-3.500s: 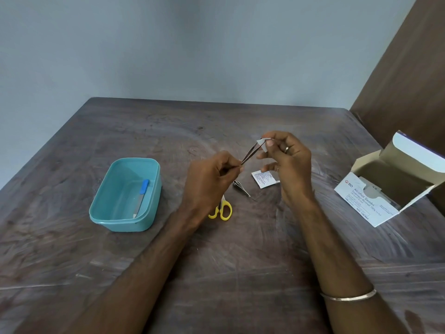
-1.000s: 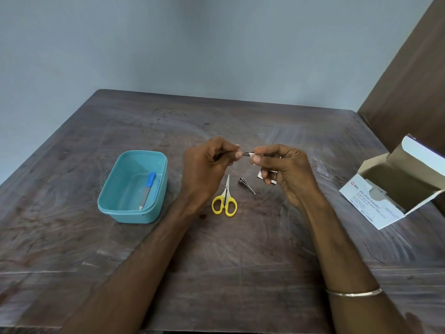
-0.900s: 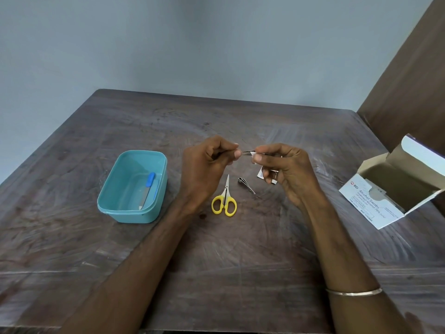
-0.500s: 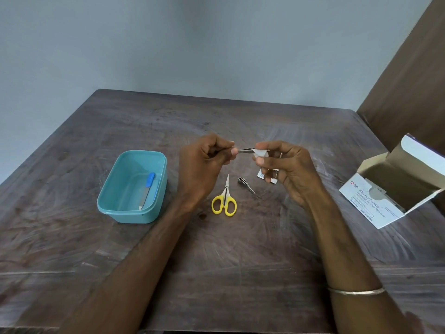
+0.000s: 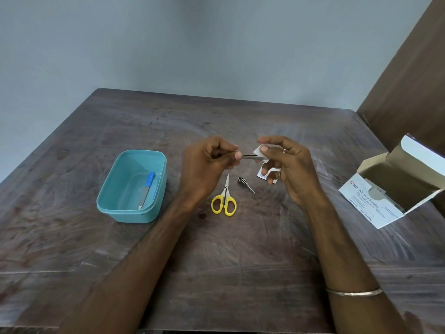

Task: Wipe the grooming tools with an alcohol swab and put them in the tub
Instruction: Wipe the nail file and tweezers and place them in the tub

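Observation:
My left hand pinches one end of thin metal tweezers, held level above the table. My right hand folds a white alcohol swab around the tweezers' other end between thumb and forefinger. Below the hands lie yellow-handled scissors and a metal nail clipper. A torn swab wrapper lies partly hidden behind my right fingers. The teal tub stands to the left with a blue-handled nail file inside.
An open white box of alcohol swabs sits at the right, its lid flap raised. The dark wooden table meets a grey wall at the back and a brown panel at the right.
Between the earlier frames the camera shifted and the tweezers turned from tilted to level. In the last half second my right fingers opened a little around the swab on the tweezers.

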Demonstrator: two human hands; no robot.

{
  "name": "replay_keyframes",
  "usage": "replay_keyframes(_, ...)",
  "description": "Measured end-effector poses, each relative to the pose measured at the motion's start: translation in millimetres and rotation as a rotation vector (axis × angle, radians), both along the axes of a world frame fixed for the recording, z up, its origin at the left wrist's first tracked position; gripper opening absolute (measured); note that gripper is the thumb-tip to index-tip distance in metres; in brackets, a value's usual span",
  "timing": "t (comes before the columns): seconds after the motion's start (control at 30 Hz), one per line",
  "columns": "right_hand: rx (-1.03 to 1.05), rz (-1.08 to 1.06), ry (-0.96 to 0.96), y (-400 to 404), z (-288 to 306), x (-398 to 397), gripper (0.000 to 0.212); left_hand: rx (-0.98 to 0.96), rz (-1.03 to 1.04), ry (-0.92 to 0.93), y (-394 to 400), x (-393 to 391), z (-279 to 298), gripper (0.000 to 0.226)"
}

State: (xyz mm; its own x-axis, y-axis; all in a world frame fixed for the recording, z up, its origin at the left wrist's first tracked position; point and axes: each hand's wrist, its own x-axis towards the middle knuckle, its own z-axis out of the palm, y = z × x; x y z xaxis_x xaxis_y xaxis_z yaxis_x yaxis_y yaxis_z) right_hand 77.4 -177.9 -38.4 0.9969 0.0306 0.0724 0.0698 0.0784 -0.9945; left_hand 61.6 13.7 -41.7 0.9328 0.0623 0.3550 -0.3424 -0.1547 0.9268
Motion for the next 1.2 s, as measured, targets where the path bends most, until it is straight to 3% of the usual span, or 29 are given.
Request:
replay_keyframes(0.47,-0.108,0.101,-0.095,1.1,2.5,-3.1,0.025,-0.273,-0.062,0.198,3.5,0.3,7.4,0.017)
replay_keyframes(0.87,0.037,0.150,-0.025,4.0,1.3,-4.1,0.023,-0.437,-0.192,0.350,7.3,-0.9,12.1,0.007)
replay_keyframes(1.07,-0.001,0.133,-0.032,4.2,1.1,-3.8,0.015,-0.440,-0.205,0.377,5.6,-2.0,13.0,0.008)
replay_keyframes(1.2,-0.026,0.137,0.011,8.3,-3.0,-3.5,0.029,-0.396,-0.197,0.334,2.1,-3.0,10.9,0.013)
